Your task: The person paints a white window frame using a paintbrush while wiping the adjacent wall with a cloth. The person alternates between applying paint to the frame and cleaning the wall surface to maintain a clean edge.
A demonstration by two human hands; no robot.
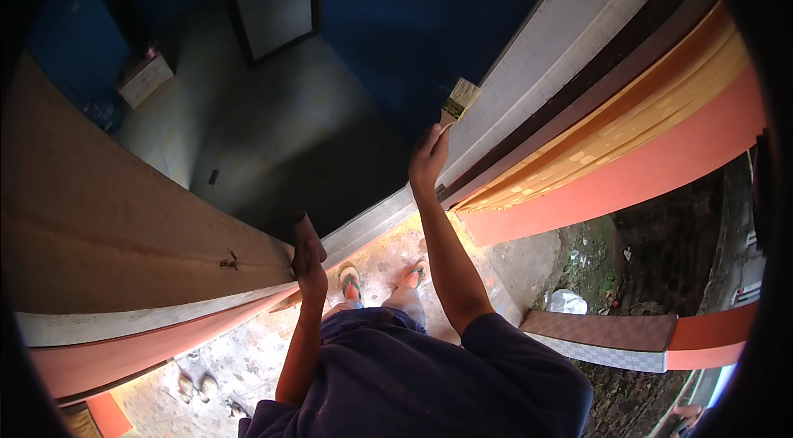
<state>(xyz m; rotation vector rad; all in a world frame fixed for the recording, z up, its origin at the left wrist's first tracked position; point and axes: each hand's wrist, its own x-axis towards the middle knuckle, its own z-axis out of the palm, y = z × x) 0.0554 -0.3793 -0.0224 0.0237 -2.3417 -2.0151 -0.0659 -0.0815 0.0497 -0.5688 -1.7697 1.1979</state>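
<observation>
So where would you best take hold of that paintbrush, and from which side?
Probably by the narrow handle, coming from the wearer's side, where the right hand already grips it. The broad, flat bristles point away from the wearer, so that approach would leave them free; the handle looks the easiest part to close around.

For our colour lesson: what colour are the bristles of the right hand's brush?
The bristles are pale yellowish, best seen in the head view.

Brush (459,99) in right hand (429,159), beside frame (537,66); curtain (611,138) right of frame; seemingly a box (146,82) on floor (330,99), far left
</observation>
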